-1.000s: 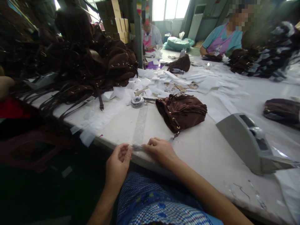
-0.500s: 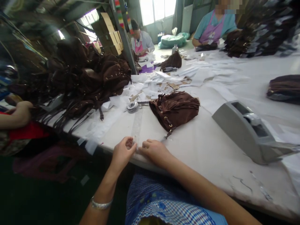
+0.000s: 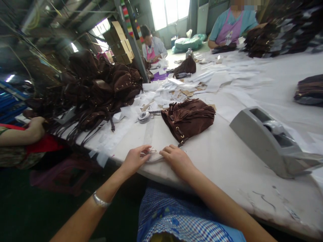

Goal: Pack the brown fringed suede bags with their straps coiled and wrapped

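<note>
Near the table's front edge, my left hand (image 3: 137,158) pinches one end of a thin, pale strip (image 3: 156,158). My right hand (image 3: 176,159) has its fingers closed at the strip's other end, to the right. Just beyond my hands lies a dark brown fringed bag (image 3: 191,117) with metal eyelets, its opening turned toward the left. A coiled grey strap (image 3: 144,116) rests left of the bag. What exactly the strip is made of is too blurred to tell.
A grey tape dispenser (image 3: 262,141) stands at the right. Many brown bags (image 3: 101,84) are heaped at the left, beside a person's arm (image 3: 25,134). Papers (image 3: 171,87) litter the table's middle. Two people work across the table. Another dark bundle (image 3: 310,90) lies far right.
My hands have moved apart, my right hand rightward, and the pale strip now spans between them. The view has shifted slightly.
</note>
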The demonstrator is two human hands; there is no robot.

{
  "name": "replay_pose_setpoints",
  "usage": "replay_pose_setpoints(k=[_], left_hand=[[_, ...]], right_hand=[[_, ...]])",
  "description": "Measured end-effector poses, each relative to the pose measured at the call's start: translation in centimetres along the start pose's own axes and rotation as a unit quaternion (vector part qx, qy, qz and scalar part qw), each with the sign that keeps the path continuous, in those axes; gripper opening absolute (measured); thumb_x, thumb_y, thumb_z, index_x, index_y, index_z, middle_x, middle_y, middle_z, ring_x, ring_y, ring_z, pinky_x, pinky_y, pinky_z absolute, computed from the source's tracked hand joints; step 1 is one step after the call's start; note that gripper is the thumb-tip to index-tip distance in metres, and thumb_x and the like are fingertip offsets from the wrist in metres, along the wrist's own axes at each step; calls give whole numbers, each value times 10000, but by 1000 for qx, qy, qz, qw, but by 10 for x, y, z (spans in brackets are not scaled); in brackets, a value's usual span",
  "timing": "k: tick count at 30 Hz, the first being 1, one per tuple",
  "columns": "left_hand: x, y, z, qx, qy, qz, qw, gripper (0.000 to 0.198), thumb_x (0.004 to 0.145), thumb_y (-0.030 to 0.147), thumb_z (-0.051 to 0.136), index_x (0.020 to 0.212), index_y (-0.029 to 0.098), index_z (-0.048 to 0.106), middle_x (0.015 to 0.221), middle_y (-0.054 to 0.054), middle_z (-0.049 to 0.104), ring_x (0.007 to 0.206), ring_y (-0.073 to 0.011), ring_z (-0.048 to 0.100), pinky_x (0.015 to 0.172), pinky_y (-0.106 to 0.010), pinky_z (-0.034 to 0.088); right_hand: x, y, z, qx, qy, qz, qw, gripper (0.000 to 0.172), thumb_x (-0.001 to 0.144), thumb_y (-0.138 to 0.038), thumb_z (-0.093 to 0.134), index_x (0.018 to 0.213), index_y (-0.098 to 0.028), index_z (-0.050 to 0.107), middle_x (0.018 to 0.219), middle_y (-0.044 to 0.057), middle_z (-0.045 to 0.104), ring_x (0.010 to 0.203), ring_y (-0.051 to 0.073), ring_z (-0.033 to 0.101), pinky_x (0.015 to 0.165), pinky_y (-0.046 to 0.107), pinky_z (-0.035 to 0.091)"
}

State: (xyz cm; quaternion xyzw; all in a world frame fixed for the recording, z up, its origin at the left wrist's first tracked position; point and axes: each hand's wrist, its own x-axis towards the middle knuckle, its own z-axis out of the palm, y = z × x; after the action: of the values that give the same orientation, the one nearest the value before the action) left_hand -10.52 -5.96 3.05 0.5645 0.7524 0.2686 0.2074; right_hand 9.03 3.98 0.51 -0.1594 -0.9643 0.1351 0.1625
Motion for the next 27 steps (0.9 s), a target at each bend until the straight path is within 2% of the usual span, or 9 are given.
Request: replay_pose_setpoints(k=[7, 14, 21, 24, 27], left_hand=[[10, -1, -4, 22, -55, 46, 997, 220, 790, 216, 629, 968, 210, 759, 993, -58, 732, 893, -196, 686, 793, -289, 561], [10, -1, -7, 82, -105, 191, 972, 236, 907, 191, 532, 983, 234, 752, 996, -53, 700, 936, -172, 655, 887, -285, 497], [32, -1, -4, 85, -189, 336, 919, 290, 942, 144, 463, 945, 235, 738, 1050, -75, 704, 990, -188, 635, 902, -298, 486], [41, -1, -1, 55, -225, 360, 904, 319, 935, 112, 426, 944, 229, 723, 1011, -80, 702, 988, -184, 632, 900, -293, 485], [48, -2, 3, 41, -224, 358, 905, 275, 921, 120, 434, 918, 202, 696, 878, -67, 681, 834, -161, 626, 788, -256, 495]], right_hand=[[-2, 4, 4, -4, 3, -8, 1000, 139, 944, -179, 586, 1057, -167, 665, 984, 68, 670, 914, 210, 555, 794, 315, 453], [-4, 3, 2, -27, 3, -48, 999, 113, 927, -168, 617, 1007, -192, 693, 1054, 62, 677, 924, 192, 550, 776, 303, 432], [-3, 13, -6, -70, 8, -150, 986, 149, 946, -200, 600, 1073, -201, 677, 969, 47, 687, 889, 192, 558, 753, 330, 395], [0, 22, -13, -85, 3, -196, 977, 155, 979, -202, 542, 1069, -192, 668, 927, 40, 686, 846, 173, 549, 746, 316, 380], [2, 30, -19, -98, 1, -228, 969, 189, 1006, -205, 483, 1036, -183, 668, 912, 34, 680, 825, 161, 540, 740, 307, 372]])
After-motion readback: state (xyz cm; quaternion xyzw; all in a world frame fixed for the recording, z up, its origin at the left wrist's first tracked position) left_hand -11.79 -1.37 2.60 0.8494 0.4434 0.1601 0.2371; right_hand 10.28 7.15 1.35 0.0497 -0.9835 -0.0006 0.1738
